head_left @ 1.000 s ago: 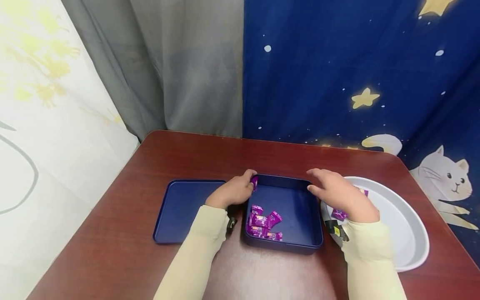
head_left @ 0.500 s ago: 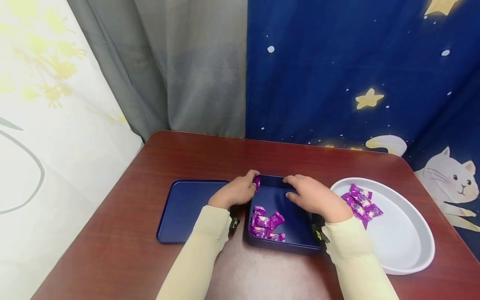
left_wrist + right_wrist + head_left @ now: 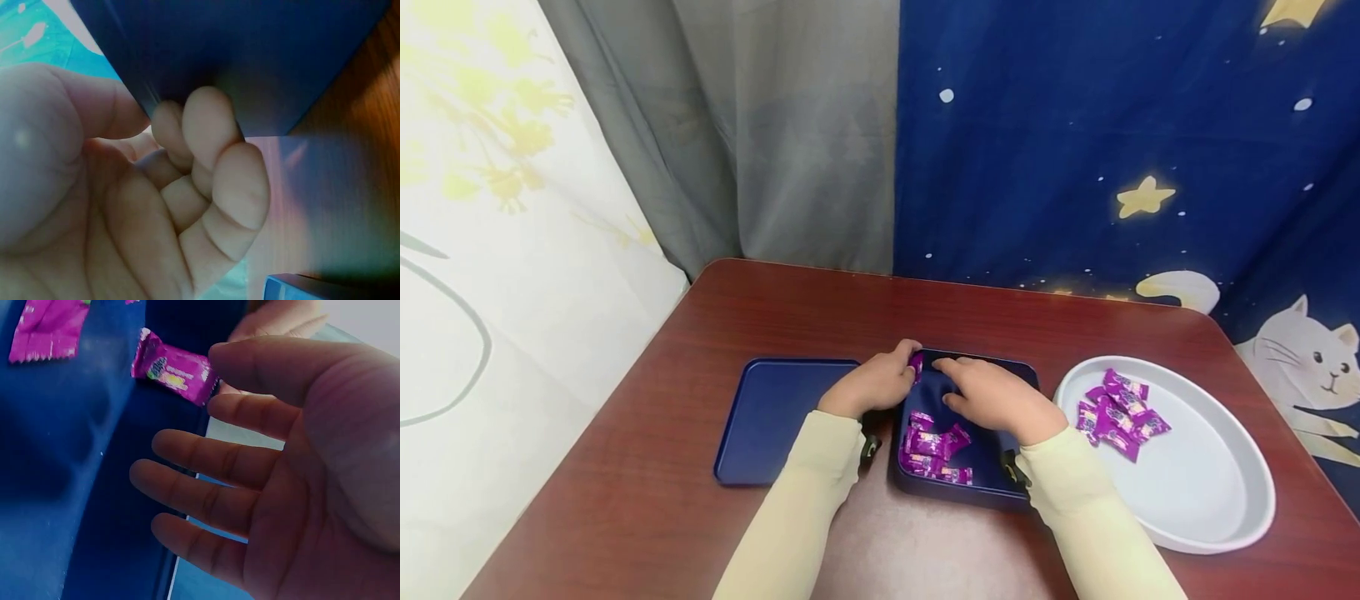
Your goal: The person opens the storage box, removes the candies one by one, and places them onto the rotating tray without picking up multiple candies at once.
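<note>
A dark blue box (image 3: 958,492) stands in the middle of the table, with several purple-wrapped candies (image 3: 928,446) heaped at its near left. My left hand (image 3: 872,383) holds the box's far left corner, fingers curled against the outer wall in the left wrist view. One more purple candy (image 3: 178,369) sits high inside the left wall, right at that hand's thumb. Over the box's far part reaches my right hand (image 3: 1000,400), fingers extended and apart. In the right wrist view its thumb tip overlaps the candy's end, but a gap shows between them in the head view.
To the left lies a flat dark blue lid (image 3: 775,425). On the right, close beside the box, a white oval tray (image 3: 1213,500) holds a pile of purple candies (image 3: 1120,417). Curtains (image 3: 820,150) hang beyond the far edge of the brown table (image 3: 820,304).
My right hand has moved left from the tray's rim into the space over the box, uncovering the candies in the tray. My left hand keeps its place at the box's corner.
</note>
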The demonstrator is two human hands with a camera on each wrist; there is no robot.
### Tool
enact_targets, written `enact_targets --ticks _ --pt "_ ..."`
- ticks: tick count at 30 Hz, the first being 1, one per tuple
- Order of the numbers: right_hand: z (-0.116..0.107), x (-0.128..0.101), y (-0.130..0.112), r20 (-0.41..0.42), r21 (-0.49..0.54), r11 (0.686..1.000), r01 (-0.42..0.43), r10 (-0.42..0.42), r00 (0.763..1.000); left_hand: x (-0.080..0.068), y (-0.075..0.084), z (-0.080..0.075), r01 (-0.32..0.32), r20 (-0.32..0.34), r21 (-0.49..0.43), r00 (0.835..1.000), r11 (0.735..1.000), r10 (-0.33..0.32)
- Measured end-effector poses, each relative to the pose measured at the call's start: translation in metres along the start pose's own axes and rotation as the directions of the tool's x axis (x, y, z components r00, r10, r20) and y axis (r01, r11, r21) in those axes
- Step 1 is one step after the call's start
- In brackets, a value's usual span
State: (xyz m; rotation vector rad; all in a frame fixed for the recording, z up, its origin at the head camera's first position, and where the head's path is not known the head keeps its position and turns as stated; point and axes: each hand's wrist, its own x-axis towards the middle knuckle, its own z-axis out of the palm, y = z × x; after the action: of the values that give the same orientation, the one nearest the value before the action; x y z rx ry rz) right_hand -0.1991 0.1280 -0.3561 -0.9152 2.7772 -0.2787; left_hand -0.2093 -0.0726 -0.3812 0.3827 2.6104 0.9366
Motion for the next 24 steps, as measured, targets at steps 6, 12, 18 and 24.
enact_targets --ticks 6,12,18,24 --pt "0.001 0.005 0.002 -0.003 0.019 1.0 0.013 -0.013 1.0 0.001 0.001 0.0 -0.006 -0.001 0.006 1.0 1.0 0.006" --pt "0.002 0.009 0.0 0.003 0.012 0.999 0.031 -0.031 1.0 0.0 0.001 0.0 -0.003 -0.001 -0.005 1.0 1.0 0.003" --pt "0.003 0.012 -0.003 0.017 -0.001 1.0 0.031 -0.031 0.999 -0.001 0.001 0.0 0.003 -0.001 -0.008 1.0 1.0 -0.003" --pt "0.003 0.014 -0.007 0.02 -0.006 0.999 0.049 -0.049 0.999 -0.001 0.002 0.0 0.012 0.009 -0.009 1.0 1.0 -0.011"
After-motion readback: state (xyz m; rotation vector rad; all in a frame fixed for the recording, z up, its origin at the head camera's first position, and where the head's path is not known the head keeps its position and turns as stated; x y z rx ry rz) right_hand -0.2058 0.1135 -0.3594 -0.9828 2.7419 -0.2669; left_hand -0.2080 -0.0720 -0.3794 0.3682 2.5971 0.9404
